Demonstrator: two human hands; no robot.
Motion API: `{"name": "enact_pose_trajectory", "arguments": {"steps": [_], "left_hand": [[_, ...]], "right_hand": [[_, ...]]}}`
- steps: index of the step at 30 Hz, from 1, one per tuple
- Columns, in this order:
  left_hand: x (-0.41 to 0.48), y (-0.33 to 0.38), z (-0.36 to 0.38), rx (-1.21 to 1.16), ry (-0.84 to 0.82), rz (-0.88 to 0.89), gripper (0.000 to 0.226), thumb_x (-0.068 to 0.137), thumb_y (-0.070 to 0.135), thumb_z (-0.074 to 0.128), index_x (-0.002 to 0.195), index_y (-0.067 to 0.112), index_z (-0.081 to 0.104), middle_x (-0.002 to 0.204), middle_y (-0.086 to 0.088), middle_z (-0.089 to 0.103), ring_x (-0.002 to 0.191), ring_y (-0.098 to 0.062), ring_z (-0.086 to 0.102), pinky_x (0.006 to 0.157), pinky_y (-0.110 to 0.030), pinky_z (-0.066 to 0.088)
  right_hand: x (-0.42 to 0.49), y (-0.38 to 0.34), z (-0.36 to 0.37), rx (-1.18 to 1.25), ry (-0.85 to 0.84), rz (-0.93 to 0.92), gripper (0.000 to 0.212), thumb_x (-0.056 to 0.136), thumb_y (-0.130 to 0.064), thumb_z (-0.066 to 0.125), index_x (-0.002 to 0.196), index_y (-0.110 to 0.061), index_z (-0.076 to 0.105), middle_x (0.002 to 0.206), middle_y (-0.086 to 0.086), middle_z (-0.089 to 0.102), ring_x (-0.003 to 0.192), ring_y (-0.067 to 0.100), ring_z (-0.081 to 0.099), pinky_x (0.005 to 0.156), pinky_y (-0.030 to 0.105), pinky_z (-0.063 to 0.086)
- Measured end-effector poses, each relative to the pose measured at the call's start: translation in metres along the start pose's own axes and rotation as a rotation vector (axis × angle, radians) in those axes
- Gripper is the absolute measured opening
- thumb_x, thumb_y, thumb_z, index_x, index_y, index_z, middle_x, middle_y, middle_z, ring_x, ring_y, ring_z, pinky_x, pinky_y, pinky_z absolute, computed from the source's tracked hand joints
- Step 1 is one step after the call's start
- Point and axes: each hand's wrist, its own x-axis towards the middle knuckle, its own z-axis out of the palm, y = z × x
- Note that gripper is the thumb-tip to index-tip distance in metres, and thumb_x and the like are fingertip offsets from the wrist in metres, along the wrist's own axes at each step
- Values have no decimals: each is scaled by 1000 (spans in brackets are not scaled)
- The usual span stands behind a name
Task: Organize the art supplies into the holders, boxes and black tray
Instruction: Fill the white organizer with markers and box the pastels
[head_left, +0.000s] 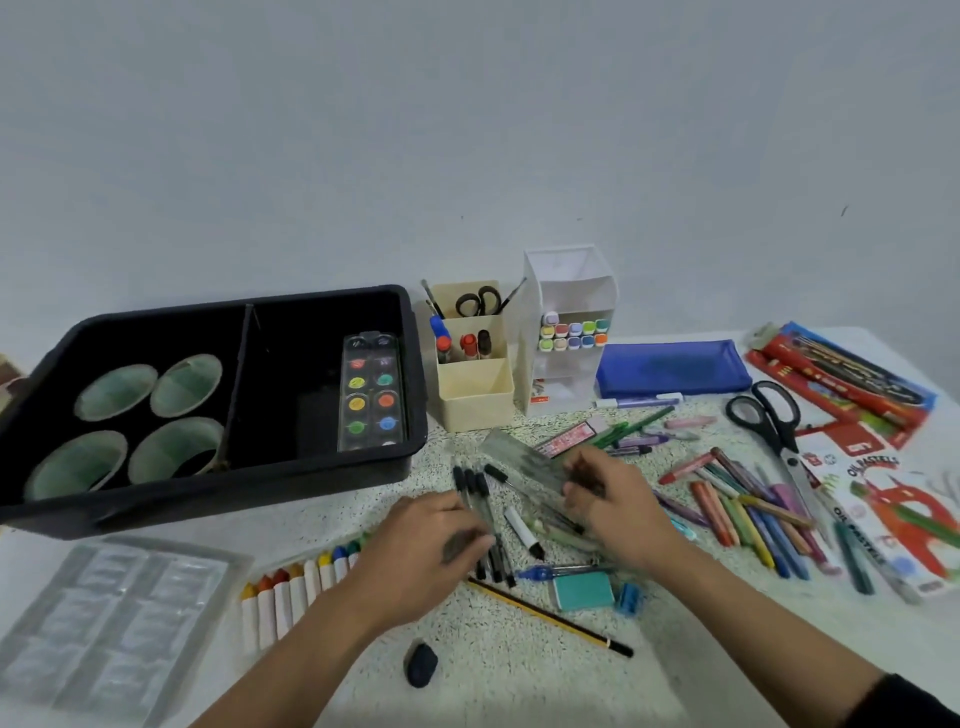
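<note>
My left hand (426, 540) grips a bunch of black-capped pens (470, 486) in the middle of the table. My right hand (610, 501) holds a clear plastic pen pouch (519, 457) right beside them. The black tray (208, 499) stands at the left, holding several green-lined cups (114, 392) and a watercolour palette (371, 392). Behind the hands stand a cream holder (475, 400) with scissors and markers, and a white holder (569, 291) with pastel-capped markers. Loose crayons and coloured pencils (748, 509) lie at the right.
A row of oil pastels (296, 587) and a clear plastic insert (114, 623) lie at front left. A pencil (550, 616), teal eraser (584, 591), blue sharpener (628, 597) and dark eraser (421, 665) lie near me. Black scissors (774, 421), a blue pouch (672, 366) and pastel boxes (893, 525) sit right.
</note>
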Motion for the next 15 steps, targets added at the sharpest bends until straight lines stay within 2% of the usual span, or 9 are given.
{"name": "enact_pose_trajectory", "arguments": {"steps": [2,4,8,10,13,15], "left_hand": [[9,7,0,-52,9,7,40,97,63,40,105,37,68,88,24,53,83,3,52,75,-24,47],[21,16,1,-78,10,18,32,98,59,45,105,37,67,88,23,54,83,3,53,74,-25,49],[57,41,5,-114,21,75,23,99,53,51,103,35,65,89,19,58,84,0,55,76,-32,52],[74,55,7,-122,55,89,20,99,49,53,103,34,66,91,18,58,87,0,55,77,-32,52],[96,73,14,-115,110,105,19,101,42,53,109,32,66,100,18,59,96,-1,53,84,-30,49],[111,81,22,-120,137,103,21,103,35,51,117,28,65,109,14,60,103,-3,52,90,-29,46]], "right_hand": [[-4,1,-8,92,22,4,21,98,-3,54,86,-21,54,72,0,58,62,13,48,61,29,41],[-8,3,-17,145,68,-5,20,101,-7,50,85,-19,52,68,1,53,61,16,45,60,35,38],[-17,16,-43,154,127,-42,17,102,-19,54,88,-27,52,70,-6,56,61,11,49,59,26,40],[-20,27,-58,146,139,-51,18,102,-21,56,88,-31,53,71,-8,59,64,12,55,61,29,44],[-23,41,-79,86,154,-79,15,101,-14,57,93,-27,53,77,-6,62,69,9,58,66,28,46],[-20,48,-93,106,165,-71,21,101,-7,53,100,-27,52,82,-6,67,77,11,65,71,33,50]]}}
